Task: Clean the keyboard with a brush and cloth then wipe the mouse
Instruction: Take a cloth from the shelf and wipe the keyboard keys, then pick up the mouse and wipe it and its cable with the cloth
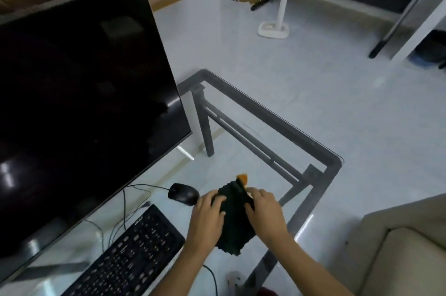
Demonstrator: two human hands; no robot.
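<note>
Both hands are bunched up on a dark cloth (235, 218) near the right side of the glass table (265, 112). The cloth looks thick and nubbly, almost knitted, crumpled into a lumpy wad with its lower end hanging loose toward the camera. The left hand (210, 213) grips its left side with curled fingers, and the right hand (264, 208) grips the right side, fingers curled in too. Poking out past the far top of the cloth is a black stick with an orange tip, probably the brush (241, 181), but most of it is buried in the fabric, so I can't tell which hand actually holds it.

Just left of the left hand sits the mouse (183, 193), smooth, rounded black plastic, its thin cable curling off to the left. The keyboard (128, 254) lies nearer and further left, flat black with pale lettering too blurry to read, and its near end is cut off by the frame edge.

The table top is clear glass on a grey metal frame, so you see the legs and the pale tiled floor right through it. A big glossy black monitor (84, 93) fills the left side, screen dark, just reflections. A cream cushioned seat (398, 247) is cropped at the near right.
</note>
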